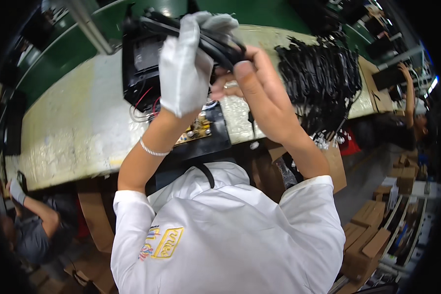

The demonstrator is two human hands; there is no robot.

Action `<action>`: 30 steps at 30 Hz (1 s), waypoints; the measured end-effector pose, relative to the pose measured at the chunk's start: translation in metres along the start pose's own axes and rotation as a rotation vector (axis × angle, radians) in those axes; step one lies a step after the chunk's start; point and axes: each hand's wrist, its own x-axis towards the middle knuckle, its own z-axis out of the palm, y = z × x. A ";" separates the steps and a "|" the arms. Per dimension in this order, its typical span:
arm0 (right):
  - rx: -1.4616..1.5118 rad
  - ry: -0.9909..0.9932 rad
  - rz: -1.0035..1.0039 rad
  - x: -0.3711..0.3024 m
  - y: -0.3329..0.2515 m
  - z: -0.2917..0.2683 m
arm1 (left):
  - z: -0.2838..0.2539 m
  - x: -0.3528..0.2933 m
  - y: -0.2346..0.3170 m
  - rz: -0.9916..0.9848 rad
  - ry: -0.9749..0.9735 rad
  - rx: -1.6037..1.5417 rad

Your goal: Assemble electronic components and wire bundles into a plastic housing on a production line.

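Exposure: moderately bright over the centre; the white cotton short-sleeved shirt (240,230) is reading pale, with soft fold shadows. Glare: the pale, glossy-topped worktable (73,108) is giving back patchy sheen; a small bluish-white light (432,84) is flaring at the right rim. Dim: brown cardboard boxes (362,245), lower right. Blur: the black cable bundle (215,46) and the bare right hand's (267,93) fingertips are smearing. Distortion: the worktable's edges are bowing; black vignetting is swallowing the corners.
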 end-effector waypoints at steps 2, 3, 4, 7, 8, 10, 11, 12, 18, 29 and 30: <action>0.071 -0.171 0.166 0.001 0.021 -0.017 | -0.014 0.012 0.008 -0.016 0.121 -0.268; -0.132 -0.280 0.210 -0.001 0.034 -0.025 | -0.021 0.017 0.014 0.007 0.154 -0.321; -0.043 -0.329 0.232 -0.002 0.044 -0.025 | -0.029 0.023 0.019 0.030 0.185 -0.376; 0.073 -0.491 0.309 -0.009 0.083 -0.031 | -0.046 0.039 0.025 0.093 0.229 -0.281; 0.108 -0.455 0.333 -0.015 0.090 -0.029 | -0.045 0.044 0.029 0.091 0.267 -0.283; 0.146 -0.430 0.362 -0.021 0.093 -0.025 | -0.051 0.054 0.036 0.109 0.295 -0.279; 0.103 -0.440 0.352 -0.022 0.095 -0.025 | -0.052 0.057 0.040 0.119 0.302 -0.285; 0.060 -0.448 0.340 -0.022 0.096 -0.024 | -0.053 0.060 0.044 0.129 0.309 -0.291; -0.517 -0.321 0.238 -0.022 0.097 -0.024 | -0.055 0.070 0.063 0.261 0.279 -0.039; -0.570 -0.135 0.104 -0.007 0.138 -0.018 | -0.036 0.055 0.079 0.132 0.079 0.447; -0.568 -0.137 0.105 -0.008 0.142 -0.018 | -0.034 0.050 0.083 0.173 0.043 0.582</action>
